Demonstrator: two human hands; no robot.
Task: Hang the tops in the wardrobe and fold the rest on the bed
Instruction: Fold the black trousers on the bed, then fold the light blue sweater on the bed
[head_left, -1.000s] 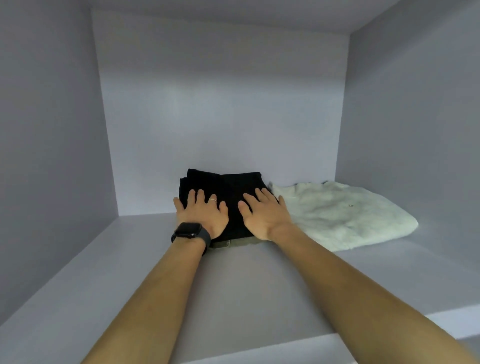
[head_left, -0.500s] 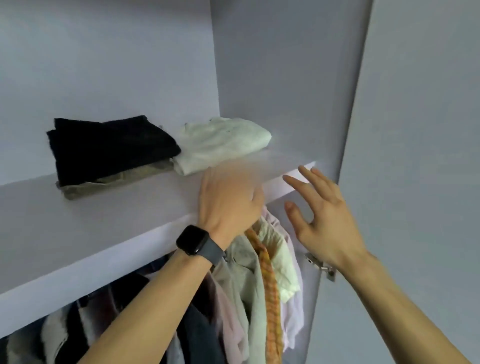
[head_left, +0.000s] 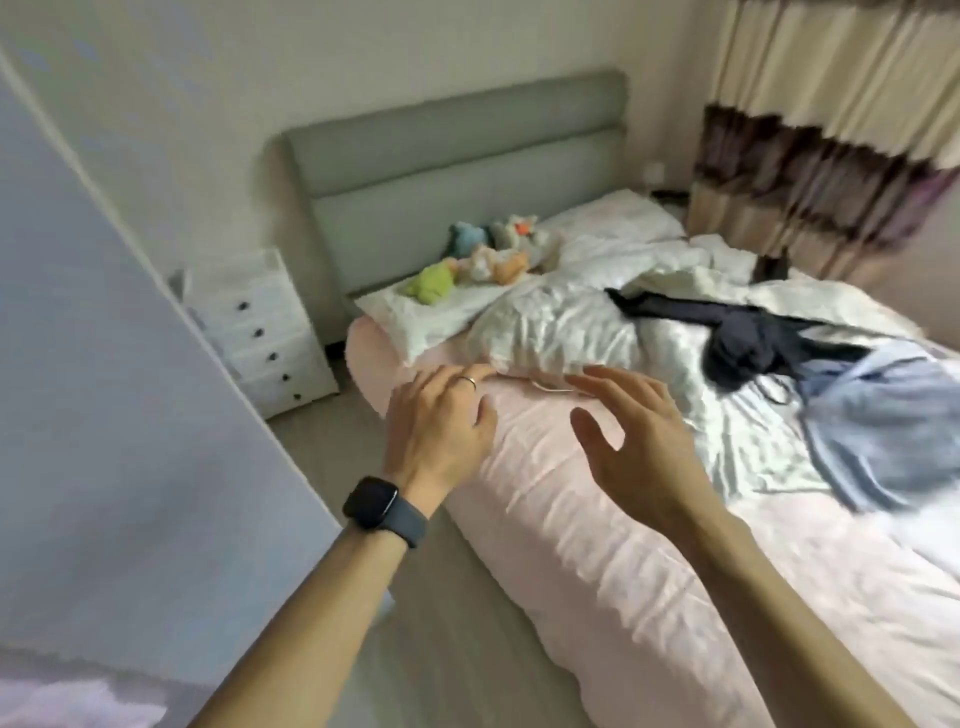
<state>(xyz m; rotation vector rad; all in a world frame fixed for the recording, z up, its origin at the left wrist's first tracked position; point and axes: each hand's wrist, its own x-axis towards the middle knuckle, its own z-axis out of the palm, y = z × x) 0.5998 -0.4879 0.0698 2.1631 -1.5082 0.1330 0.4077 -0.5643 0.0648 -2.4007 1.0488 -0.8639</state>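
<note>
I face the bed (head_left: 597, 561), covered by a pink sheet. A dark navy garment (head_left: 737, 345) lies crumpled on the white duvet at the right, and a light blue garment (head_left: 883, 431) sprawls beside it near the right edge. My left hand (head_left: 441, 426), with a ring and a black watch on its wrist, hovers over the bed's near corner with relaxed fingers. Spread open and holding nothing, my right hand (head_left: 639, 436) floats above the pink sheet. The wardrobe door (head_left: 119, 415) fills the left side.
A white duvet (head_left: 561, 332) is bunched mid-bed. Several soft toys (head_left: 483, 260) sit on a pillow by the grey headboard (head_left: 457, 171). A white drawer unit (head_left: 265, 332) stands left of the bed. Curtains (head_left: 831, 156) hang at the right. Floor runs between wardrobe and bed.
My view swung from the wardrobe shelf, where both hands pressed on the folded black garment, round to the bed. Both hands came off the shelf and now hover empty over the bed.
</note>
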